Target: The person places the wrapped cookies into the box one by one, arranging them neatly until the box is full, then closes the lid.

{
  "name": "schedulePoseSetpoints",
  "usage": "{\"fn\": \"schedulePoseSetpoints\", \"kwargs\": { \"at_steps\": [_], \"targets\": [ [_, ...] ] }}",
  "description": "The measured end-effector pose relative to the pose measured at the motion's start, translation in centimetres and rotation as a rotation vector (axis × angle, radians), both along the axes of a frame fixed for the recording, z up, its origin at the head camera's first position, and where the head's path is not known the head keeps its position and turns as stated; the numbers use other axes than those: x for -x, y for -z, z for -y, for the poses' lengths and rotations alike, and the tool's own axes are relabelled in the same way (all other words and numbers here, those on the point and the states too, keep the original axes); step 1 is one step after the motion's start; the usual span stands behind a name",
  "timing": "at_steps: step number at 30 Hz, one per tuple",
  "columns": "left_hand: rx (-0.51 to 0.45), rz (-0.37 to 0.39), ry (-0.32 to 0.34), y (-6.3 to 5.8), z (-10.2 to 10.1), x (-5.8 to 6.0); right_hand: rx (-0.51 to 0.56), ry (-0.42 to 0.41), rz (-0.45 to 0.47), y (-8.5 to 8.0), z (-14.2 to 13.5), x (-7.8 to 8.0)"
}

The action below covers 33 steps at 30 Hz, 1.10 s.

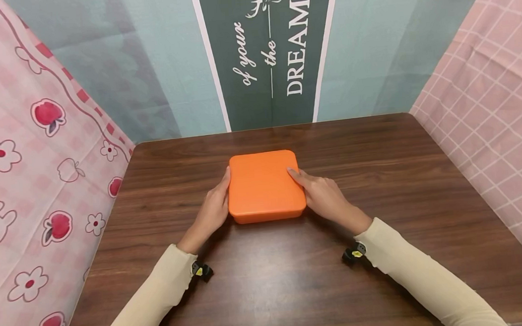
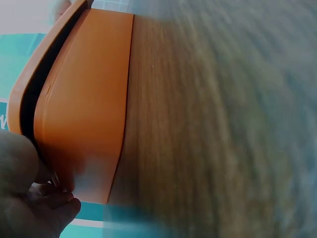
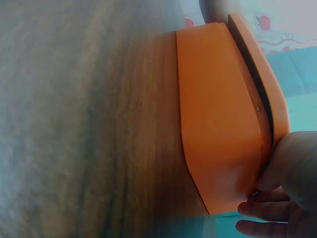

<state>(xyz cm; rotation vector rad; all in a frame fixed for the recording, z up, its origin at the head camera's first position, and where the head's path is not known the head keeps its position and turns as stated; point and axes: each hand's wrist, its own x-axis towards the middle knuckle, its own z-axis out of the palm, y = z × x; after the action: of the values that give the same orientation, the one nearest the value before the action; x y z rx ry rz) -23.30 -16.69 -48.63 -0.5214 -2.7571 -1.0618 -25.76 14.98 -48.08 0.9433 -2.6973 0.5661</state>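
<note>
An orange box with a rounded square lid [image 1: 264,183] rests on the brown table between both hands. The wrist views show a dark gap between the lid's rim and the box wall [image 2: 86,104]. My left hand [image 1: 214,206] grips the lid's left edge, its fingertips curled in below the rim beside the box wall. On the opposite edge my right hand [image 1: 329,196] holds the lid, thumb on top and fingers bent under the rim in the right wrist view. Whatever the box contains is hidden.
The wood-grain table [image 1: 270,293] reaches a blue-green cloth [image 1: 167,63] with a dark lettered panel at the back. A pink apple-print cloth [image 1: 22,200] hangs on the left and a pink checked cloth [image 1: 501,90] on the right.
</note>
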Motion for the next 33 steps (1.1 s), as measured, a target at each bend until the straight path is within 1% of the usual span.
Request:
{"fn": "schedulePoseSetpoints", "kwargs": {
  "at_steps": [5,12,16,20,22,24,26,30,33],
  "targets": [
    [0.01,0.015,-0.009,-0.3,0.2,0.1,0.004,0.016,-0.003,-0.4,0.3,-0.1],
    [0.07,0.064,-0.011,-1.0,0.5,0.2,-0.022,0.046,0.005,-0.9,0.5,-0.2],
    [0.048,0.086,0.0,-1.5,0.8,0.0,-0.029,0.052,0.006,-1.1,0.5,-0.2],
    [0.009,0.09,-0.001,-2.3,1.1,-0.9,-0.026,0.052,0.015,-1.1,0.5,-0.1],
    [-0.017,0.111,0.001,-2.7,1.1,-1.5,-0.02,0.057,0.026,-1.1,0.4,-0.1],
    [-0.04,0.154,0.003,-2.9,0.9,-2.2,-0.015,0.062,0.036,-1.0,0.2,-0.2],
    [-0.063,0.217,0.013,-3.0,0.8,-2.9,0.0,0.067,0.057,-0.9,0.1,-0.2],
    [-0.089,0.33,0.035,-2.6,0.6,-4.3,0.042,0.083,0.103,-0.5,-0.1,-0.3],
    [-0.124,0.388,0.058,-2.3,0.5,-5.1,0.079,0.102,0.149,-0.2,-0.1,-0.4]
  ]
}}
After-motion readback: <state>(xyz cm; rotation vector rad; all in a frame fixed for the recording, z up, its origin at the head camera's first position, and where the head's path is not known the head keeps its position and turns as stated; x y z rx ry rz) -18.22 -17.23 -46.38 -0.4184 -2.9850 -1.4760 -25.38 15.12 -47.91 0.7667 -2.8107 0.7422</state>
